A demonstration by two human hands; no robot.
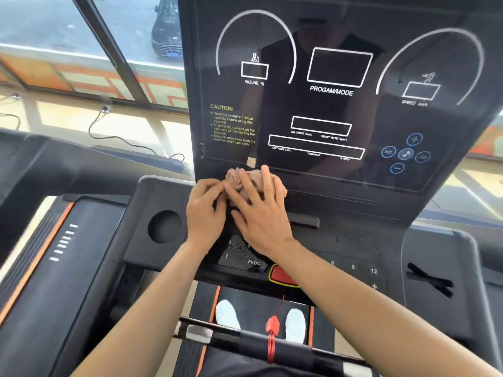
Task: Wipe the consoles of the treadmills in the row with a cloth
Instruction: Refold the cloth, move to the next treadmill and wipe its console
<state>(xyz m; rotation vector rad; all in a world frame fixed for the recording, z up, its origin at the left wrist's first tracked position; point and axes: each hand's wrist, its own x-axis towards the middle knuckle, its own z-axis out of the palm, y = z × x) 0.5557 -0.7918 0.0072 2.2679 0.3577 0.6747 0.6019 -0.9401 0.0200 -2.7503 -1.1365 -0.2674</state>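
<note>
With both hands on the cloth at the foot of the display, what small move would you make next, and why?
Probably draw the cloth down over the keypad. The cloth sits bunched at the lower edge of the display, with the right hand pressing flat on it and the left hand pinching its edge. Droplets bead near PROG just below.

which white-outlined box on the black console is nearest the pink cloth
The long bottom white-outlined box labelled DISTANCE, just above the pink cloth; the others sit higher.
</note>
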